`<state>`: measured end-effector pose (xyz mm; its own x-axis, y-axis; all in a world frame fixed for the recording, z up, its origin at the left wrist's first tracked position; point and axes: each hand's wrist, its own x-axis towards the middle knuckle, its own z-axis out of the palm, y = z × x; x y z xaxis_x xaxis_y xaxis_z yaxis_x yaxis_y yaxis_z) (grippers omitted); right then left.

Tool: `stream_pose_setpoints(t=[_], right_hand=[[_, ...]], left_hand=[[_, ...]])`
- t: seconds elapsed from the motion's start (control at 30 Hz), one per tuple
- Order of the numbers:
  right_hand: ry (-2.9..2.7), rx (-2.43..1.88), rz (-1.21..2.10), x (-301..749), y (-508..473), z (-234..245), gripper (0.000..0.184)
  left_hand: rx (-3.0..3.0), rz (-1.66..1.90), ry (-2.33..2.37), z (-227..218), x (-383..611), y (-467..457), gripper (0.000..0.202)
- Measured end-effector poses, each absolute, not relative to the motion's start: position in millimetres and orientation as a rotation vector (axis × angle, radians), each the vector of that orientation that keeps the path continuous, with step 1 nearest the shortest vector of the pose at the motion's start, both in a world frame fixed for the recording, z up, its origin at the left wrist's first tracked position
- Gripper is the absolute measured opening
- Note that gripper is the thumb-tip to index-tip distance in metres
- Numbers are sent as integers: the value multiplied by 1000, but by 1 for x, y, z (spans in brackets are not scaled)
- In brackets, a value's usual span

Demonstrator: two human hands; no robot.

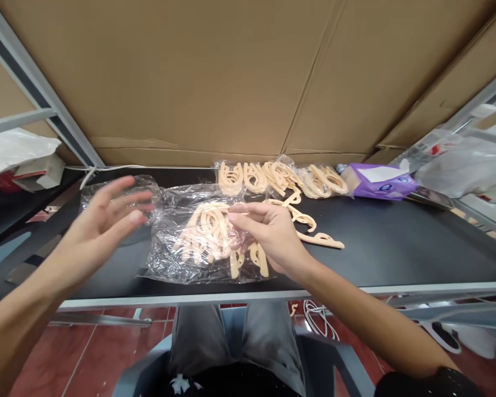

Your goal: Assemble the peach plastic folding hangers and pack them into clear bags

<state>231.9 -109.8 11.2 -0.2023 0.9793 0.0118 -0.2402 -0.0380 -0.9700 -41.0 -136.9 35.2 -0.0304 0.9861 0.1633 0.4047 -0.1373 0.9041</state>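
My left hand is raised over the left part of the desk, fingers spread, holding nothing. Just right of it lies a large crinkled clear plastic bag with several cream folding hangers in and under the film. At the right side of that bag my right hand is closed, thumb and forefinger pinched on the film beside the hangers. Which layer or hanger part is between the fingertips is partly hidden. More loose hanger pieces lie just beyond and right of my right hand.
Bagged bundles of hangers line the back of the black desk. A purple tissue pack stands right of them. Cardboard walls the back. Metal frame posts rise at the sides. A white cable lies on the floor.
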Motion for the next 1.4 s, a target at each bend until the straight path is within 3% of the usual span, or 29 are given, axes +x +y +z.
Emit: stream_pose_setpoints(t=[0.13,0.27,0.4,0.47,0.57,0.7,0.9,1.13,1.33,1.4], right_hand=[[-1221,-891,1709,231,-109,15,40],[-1219,-780,1800,231,-112,17,41],[-1319,-806,1715,252,-120,21,36],[-1445,-942,1388,277,-123,23,34],[-1600,-1250,618,328,-122,15,27],[-2005,-1479,208,394,-121,-21,33],[-2116,-1422,-20,430,-151,-59,20],[-2050,-1268,-91,421,-177,-48,22],[-1862,-1330,91,415,-173,-39,24],[-1836,-1349,-20,418,-175,-40,23]], left_hand=[[2690,841,1425,46,-17,-141,118],[2963,325,1174,44,20,-136,143],[2898,308,1232,36,33,-129,134],[2888,317,1267,33,29,-127,129],[2892,311,1314,30,19,-128,125],[2908,245,1350,28,11,-131,129],[2925,256,1394,22,9,-132,128],[2935,295,1364,27,9,-130,128],[2913,300,1377,29,12,-130,125],[2924,297,1384,29,13,-130,124]])
